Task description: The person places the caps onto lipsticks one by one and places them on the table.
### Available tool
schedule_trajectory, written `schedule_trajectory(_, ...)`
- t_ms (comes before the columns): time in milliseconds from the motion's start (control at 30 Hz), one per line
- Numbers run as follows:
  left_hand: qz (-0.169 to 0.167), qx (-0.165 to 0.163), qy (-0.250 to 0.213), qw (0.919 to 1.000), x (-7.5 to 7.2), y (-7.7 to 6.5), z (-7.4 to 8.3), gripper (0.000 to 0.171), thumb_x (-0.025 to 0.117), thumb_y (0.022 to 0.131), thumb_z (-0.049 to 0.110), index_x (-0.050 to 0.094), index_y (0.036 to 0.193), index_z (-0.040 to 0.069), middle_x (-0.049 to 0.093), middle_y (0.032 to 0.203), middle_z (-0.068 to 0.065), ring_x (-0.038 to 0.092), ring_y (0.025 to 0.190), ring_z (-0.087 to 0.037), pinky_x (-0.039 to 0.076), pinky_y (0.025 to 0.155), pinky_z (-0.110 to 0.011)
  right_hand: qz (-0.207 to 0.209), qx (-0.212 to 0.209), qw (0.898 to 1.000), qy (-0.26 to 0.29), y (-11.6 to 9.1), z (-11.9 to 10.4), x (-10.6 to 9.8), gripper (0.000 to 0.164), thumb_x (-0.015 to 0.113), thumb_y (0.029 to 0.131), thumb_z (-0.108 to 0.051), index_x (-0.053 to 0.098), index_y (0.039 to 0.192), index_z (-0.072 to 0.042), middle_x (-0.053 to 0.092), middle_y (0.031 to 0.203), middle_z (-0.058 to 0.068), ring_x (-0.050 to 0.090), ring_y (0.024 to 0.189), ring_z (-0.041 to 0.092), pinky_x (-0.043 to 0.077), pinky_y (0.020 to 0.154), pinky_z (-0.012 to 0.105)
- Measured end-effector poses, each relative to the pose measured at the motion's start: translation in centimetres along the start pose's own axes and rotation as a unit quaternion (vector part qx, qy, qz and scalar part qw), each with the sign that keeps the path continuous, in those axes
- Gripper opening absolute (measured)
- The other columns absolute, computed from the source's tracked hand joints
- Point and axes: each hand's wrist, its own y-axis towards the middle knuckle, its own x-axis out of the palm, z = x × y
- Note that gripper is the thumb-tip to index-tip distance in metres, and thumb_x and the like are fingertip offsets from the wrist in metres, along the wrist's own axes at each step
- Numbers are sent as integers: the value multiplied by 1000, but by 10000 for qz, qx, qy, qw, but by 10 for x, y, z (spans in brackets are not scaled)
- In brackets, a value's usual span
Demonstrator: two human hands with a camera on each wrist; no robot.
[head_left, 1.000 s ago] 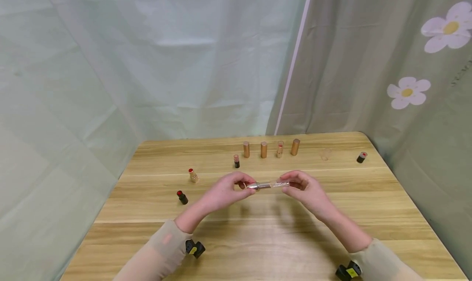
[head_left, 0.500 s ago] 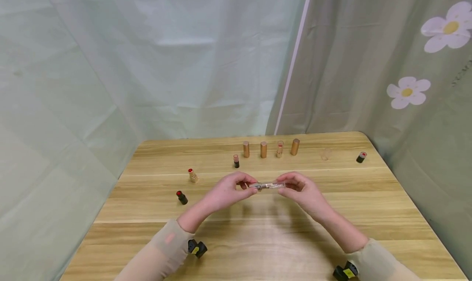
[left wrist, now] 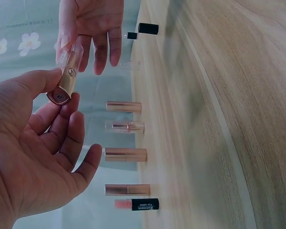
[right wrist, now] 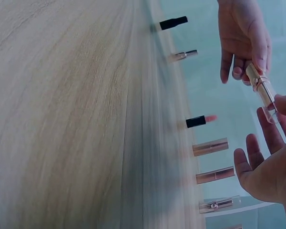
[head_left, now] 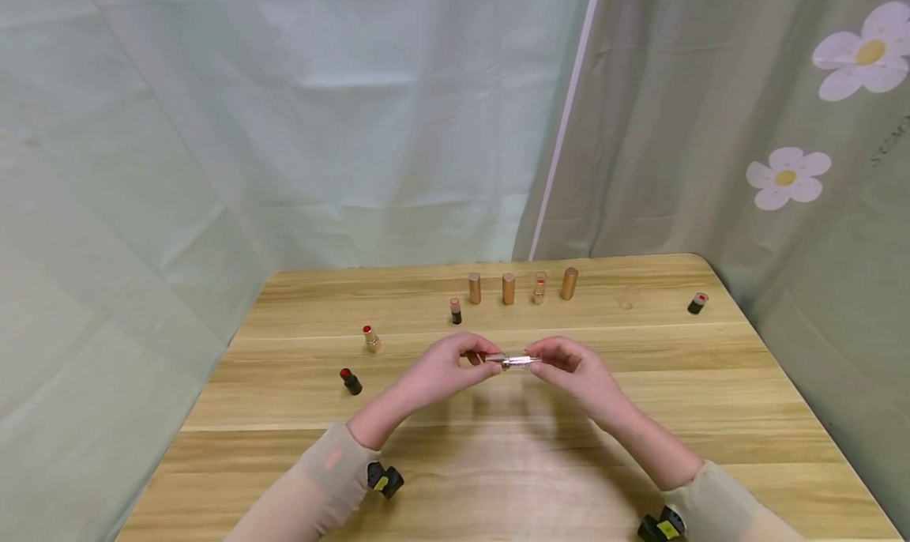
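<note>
Above the middle of the table, my left hand (head_left: 446, 370) pinches the shiny gold base of a lipstick (left wrist: 66, 82) between thumb and fingers. My right hand (head_left: 583, 376) holds a clear cap (right wrist: 269, 110) by its far end. The lipstick lies nearly level in the head view, and the cap sits over its upper tube, with the cap's edge close to the base. Light print shows on the cap. In both wrist views the remaining fingers of each hand are loosely bent. Fingertips hide both ends of the lipstick in the head view.
Along the back of the wooden table (head_left: 569, 463) stand bronze tubes (head_left: 508, 288), a clear-capped lipstick (head_left: 539, 289) and a black-based lipstick (head_left: 456, 313). Uncapped gold (head_left: 372, 339) and black (head_left: 351, 381) lipsticks stand left. A clear cap (head_left: 628, 297) and another black lipstick (head_left: 697, 303) are right.
My hands have come closer together. The clear cap has slid leftward over the lipstick's tube, which showed partly bare a second ago. Objects on the table have stayed in place.
</note>
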Motion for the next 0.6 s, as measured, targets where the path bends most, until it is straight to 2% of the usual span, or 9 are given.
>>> schedule_trajectory(200, -25, 37, 9, 10000, 3, 0, 0, 19, 65, 84, 44, 65, 97, 30, 60, 92, 11, 54, 86, -9, 44, 72, -33, 77, 114, 9999, 60, 1, 2, 2, 37, 69, 84, -26, 61, 113, -4, 63, 107, 9, 60, 99, 26, 49, 83, 32)
schedule_trajectory(433, -171, 42, -83, 9998, 6, -1, -2, 16, 67, 84, 38, 66, 95, 26, 61, 91, 10, 55, 85, -10, 46, 72, -31, 85, 187, 9995, -253, 0, 5, 3, 32, 70, 83, -31, 64, 109, -13, 64, 105, 6, 58, 100, 27, 49, 83, 33)
schedule_trajectory(600, -372, 55, 18, 9993, 4, -1, -1, 22, 68, 84, 36, 64, 101, 23, 61, 89, 8, 56, 81, -11, 48, 66, -29, 69, 63, 9990, -434, 2, 3, 4, 36, 69, 84, -31, 60, 116, -19, 63, 109, 7, 56, 105, 23, 47, 84, 35)
